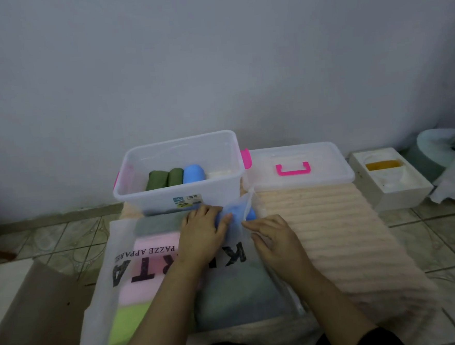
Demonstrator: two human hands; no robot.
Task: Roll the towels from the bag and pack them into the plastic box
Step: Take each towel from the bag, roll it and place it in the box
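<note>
Three rolled towels lie in the plastic box; several wait in the bag before it. Our left hand grips a blue towel at the bag's mouth, and our right hand pinches the edge.

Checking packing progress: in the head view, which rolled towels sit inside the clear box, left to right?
Inside the plastic box: first green roll → second green roll → blue roll → a pale cream towel, shape unclear.

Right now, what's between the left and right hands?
In the head view, a blue towel at the translucent bag's mouth lies between the left hand and the right hand; the left fingers press on it through the plastic.
</note>
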